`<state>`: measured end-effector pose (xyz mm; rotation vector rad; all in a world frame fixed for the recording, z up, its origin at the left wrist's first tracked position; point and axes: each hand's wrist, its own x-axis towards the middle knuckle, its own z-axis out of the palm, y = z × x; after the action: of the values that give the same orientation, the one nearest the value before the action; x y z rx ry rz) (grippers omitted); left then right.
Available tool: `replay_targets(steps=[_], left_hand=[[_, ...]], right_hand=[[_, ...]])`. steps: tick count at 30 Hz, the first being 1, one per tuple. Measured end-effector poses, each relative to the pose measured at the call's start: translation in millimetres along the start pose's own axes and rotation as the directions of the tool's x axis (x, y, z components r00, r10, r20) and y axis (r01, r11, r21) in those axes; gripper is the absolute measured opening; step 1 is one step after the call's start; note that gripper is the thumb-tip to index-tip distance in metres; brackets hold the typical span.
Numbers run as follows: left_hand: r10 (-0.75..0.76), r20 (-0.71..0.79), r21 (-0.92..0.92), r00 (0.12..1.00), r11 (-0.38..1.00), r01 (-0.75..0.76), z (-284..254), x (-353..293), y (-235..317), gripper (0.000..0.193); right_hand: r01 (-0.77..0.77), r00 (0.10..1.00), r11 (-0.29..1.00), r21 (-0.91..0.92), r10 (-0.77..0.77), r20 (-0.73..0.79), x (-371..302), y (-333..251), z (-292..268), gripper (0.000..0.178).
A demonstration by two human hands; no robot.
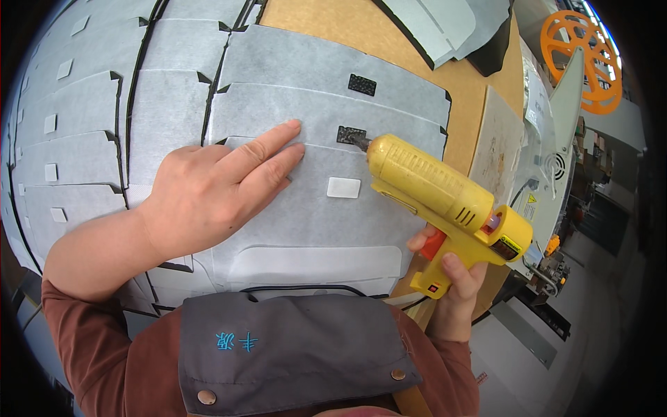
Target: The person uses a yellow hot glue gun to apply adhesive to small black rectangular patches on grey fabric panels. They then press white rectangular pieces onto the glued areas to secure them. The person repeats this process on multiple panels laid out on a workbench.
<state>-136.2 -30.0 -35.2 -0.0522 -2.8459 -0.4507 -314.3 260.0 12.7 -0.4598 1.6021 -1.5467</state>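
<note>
My right hand [462,279] is wrapped round the handle of a yellow hot glue gun [432,182], with a finger at its red trigger. The nozzle points left and meets, or nearly meets, a black textured rectangle [349,134] on a pale grey sheet [278,97]. Farther up the sheet sits a second black rectangle [362,85]. A white rectangular patch [343,187] lies closer to me. To the left of the nozzle, my left hand [215,182] rests on the sheets, its fingers stretched out and holding nothing.
Overlapping grey sheets [69,153] with black edges and small white patches spread across the left. Brown board [313,24] shows beneath. At the far right are an orange spoked reel [582,62] and a pale machine housing [556,153]. Another black-edged grey piece [445,28] lies at the back.
</note>
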Motion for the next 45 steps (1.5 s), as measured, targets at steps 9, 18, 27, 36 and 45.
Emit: replay_targets(steps=[9, 18, 27, 36, 45], left_hand=[[0.003, 0.003, 0.0, 1.0, 1.0, -0.003, -1.3, 0.3, -0.9, 0.039], [0.0, 0.007, -0.008, 1.0, 1.0, 0.0, -0.7, -0.2, -0.1, 0.04], [0.003, 0.012, -0.003, 1.0, 1.0, -0.003, -1.3, 0.3, -0.5, 0.04], [0.005, 0.004, -0.01, 1.0, 1.0, -0.005, -1.5, 2.2, -0.4, 0.04], [0.011, -0.004, -0.022, 1.0, 1.0, -0.011, -1.2, 2.7, -0.7, 0.04]], right_hand=[[0.001, 0.998, 0.998, -0.06, 0.003, 0.067, 10.1, -0.6, 3.1, 0.057], [0.005, 0.998, 0.998, -0.057, -0.002, 0.059, 9.5, -0.5, 2.7, 0.057], [0.003, 1.0, 0.998, -0.056, -0.003, 0.005, 6.8, -1.0, 1.5, 0.057], [0.044, 0.998, 0.997, -0.07, -0.047, -0.04, 1.7, 4.5, -9.3, 0.059], [0.031, 0.998, 0.998, -0.058, -0.034, -0.05, -1.5, 4.5, -8.5, 0.059]])
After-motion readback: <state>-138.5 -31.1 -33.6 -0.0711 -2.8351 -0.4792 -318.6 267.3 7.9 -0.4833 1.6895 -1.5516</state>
